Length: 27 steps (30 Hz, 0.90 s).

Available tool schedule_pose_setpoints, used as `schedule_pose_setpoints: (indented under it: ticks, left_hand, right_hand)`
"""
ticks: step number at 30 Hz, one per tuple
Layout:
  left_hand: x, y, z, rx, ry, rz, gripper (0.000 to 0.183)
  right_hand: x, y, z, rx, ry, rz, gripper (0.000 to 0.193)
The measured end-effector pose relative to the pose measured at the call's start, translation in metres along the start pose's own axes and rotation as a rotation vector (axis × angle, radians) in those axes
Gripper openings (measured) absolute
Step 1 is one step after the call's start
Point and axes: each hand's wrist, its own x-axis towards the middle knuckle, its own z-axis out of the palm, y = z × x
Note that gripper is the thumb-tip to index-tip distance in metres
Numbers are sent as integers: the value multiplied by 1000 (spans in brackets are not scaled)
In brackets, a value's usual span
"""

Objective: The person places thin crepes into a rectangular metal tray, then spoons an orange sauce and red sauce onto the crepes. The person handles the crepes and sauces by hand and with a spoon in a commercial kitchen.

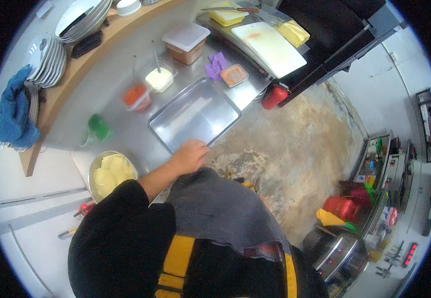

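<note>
My left hand [189,156] is at the near edge of a shallow metal tray [195,113], covering part of its rim. Its fingers curl inward, and what they hold, if anything, is hidden. Just below the hand a grey apron [210,208] covers my lap, with yellow straps over black clothing. My right hand is out of sight. Beyond the tray are a tub of orange-red food [138,98], a tub of white cream [159,80] with a spoon in it, and a small container [234,75] of orange-brown food beside a crumpled purple cloth [215,66].
A round bowl of pale yellow slices [112,174] stands left of my arm. A lidded tub [185,42] and a white cutting board [270,48] sit farther back. Stacked plates [46,62] and a blue towel [17,111] occupy the wooden shelf. A red canister [275,96] is beside the counter.
</note>
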Motion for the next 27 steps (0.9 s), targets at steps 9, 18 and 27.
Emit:
schedule_pose_setpoints:
  ticks: [9, 18, 27]
  left_hand:
    - [197, -41, 22, 302, 161, -141, 59]
    - [381, -132, 68, 270, 16, -763, 85]
    - [392, -143, 83, 350, -357, -916, 109]
  right_hand:
    - [270, -49, -67, 387, -190, -337, 35]
    - [356, -137, -281, -210, -203, -387, 33]
    - [407, -147, -317, -101, -403, -347, 36]
